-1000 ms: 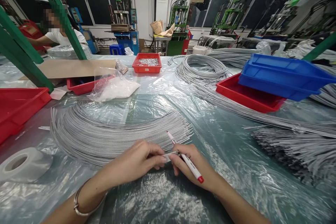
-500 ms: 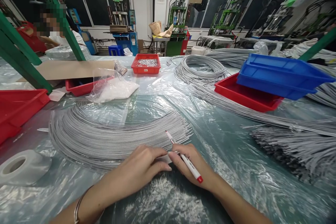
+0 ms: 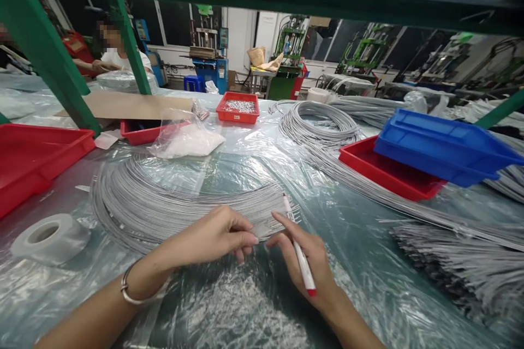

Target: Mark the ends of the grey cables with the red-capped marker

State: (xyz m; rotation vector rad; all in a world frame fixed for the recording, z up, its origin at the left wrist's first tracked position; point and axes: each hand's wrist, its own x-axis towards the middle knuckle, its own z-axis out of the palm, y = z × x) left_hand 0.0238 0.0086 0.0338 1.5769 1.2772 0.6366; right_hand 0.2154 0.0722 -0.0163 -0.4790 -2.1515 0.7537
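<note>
Grey wire bundle [image 3: 172,207] curves left-to-right, cut ends just beyond both hands | left hand [image 3: 213,237] pinched on wire ends, nearer bundle | right hand [image 3: 311,262] closed round pen [image 3: 298,253], forefinger touching the ends | tape roll [image 3: 49,234] left of bundle

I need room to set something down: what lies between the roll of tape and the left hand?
In the head view, the curved grey wire bundle on the plastic sheet lies between tape roll and left hand.

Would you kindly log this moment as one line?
left hand: pinching wire bundle ends | right hand: holding pen, fingertips at wire ends | surface: plastic sheet
</note>
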